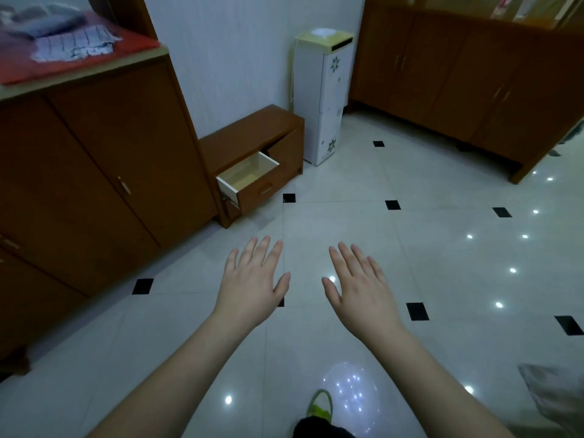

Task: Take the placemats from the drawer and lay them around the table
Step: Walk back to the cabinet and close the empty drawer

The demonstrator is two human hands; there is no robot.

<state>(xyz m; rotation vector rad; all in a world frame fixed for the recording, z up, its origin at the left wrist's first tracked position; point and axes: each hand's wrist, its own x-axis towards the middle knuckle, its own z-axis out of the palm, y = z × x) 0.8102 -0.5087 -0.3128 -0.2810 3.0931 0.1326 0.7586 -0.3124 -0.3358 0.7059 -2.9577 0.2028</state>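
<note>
A low brown cabinet [252, 134] stands against the white wall, and its top drawer [249, 177] is pulled out. The drawer's pale inside shows nothing in it. No placemat and no table are in view. My left hand [252, 282] and my right hand [360, 286] are stretched out side by side over the tiled floor, palms down, fingers straight and spread. Both hold nothing. The hands are well short of the drawer, which lies ahead and slightly left of them.
A tall brown cupboard [94, 172] fills the left, with a red cloth [79, 61] and folded fabrics on top. A white floral water dispenser [325, 96] stands in the corner. A long brown sideboard [467, 80] runs along the right wall. Glossy white tiles [410, 248] cover the floor.
</note>
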